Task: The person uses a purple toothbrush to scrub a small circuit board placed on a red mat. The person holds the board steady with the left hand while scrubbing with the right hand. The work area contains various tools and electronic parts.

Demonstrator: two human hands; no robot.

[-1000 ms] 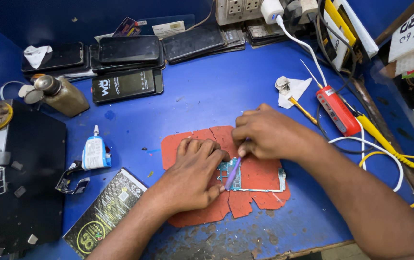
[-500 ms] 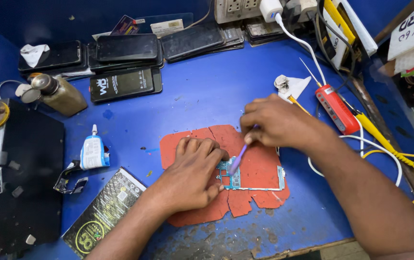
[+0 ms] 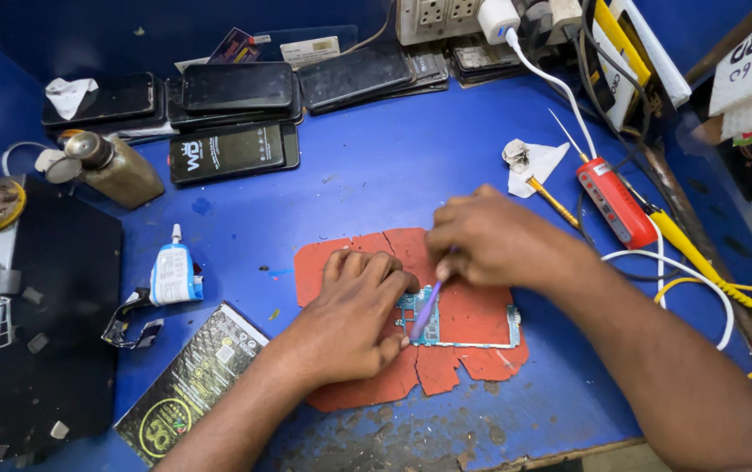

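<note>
The right hand [image 3: 500,240] pinches a thin purple tool [image 3: 425,310], tip on the circuit board [image 3: 468,321]. The left hand [image 3: 354,315] presses the board flat onto the cracked red mat [image 3: 481,306]. A glue tube [image 3: 171,273] lies left, a red tester [image 3: 616,201] far right.

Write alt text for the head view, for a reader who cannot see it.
Two bare hands work on a small circuit board lying on a cracked red mat on a blue workbench: the left hand presses the board down while the right hand holds a thin purple tool against it. Phones, a glue tube and a red tester lie around.
</note>
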